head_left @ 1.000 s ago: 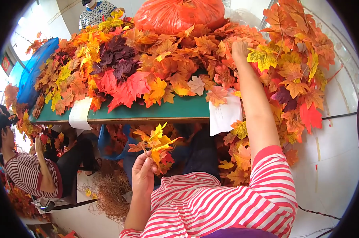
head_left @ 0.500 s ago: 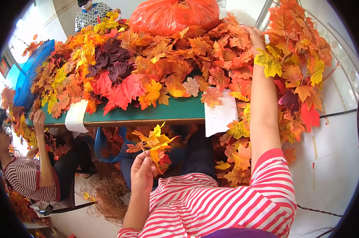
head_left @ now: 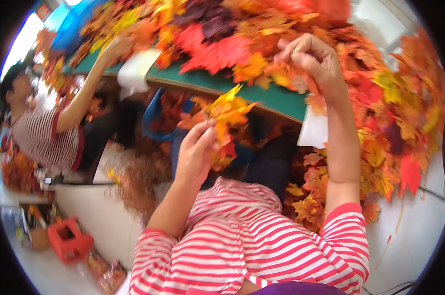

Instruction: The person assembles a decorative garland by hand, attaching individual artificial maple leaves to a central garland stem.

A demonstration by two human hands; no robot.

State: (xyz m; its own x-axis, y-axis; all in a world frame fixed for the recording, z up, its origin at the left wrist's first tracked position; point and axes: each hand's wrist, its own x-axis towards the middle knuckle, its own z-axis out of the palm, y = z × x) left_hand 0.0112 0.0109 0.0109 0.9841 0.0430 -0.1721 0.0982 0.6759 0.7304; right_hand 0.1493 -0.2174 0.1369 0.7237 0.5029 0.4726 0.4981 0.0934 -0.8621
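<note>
- Your left hand [head_left: 198,147] is closed in a pinch, thumb against fingers, on a sprig [head_left: 230,110] of yellow and orange leaves.
- The sprig stands out beyond your fingertips, in front of your striped shirt [head_left: 232,231] and near the front edge of the green table [head_left: 276,101].
- Your right hand [head_left: 313,59] hangs over the table's right part with its fingers curled in; blur hides the fingertips, so you cannot tell whether they have hold of anything.
- Below and around that hand spreads the heap [head_left: 266,42] of mostly orange leaves; whether you touch it is unclear.
- Bright red leaves [head_left: 217,54] and a dark purple bunch [head_left: 212,22] lie left of your right hand.
- One white paper [head_left: 315,129] hangs at the table edge beside your right forearm.
- To your left, a co-worker [head_left: 47,130] in stripes reaches toward the table.
</note>
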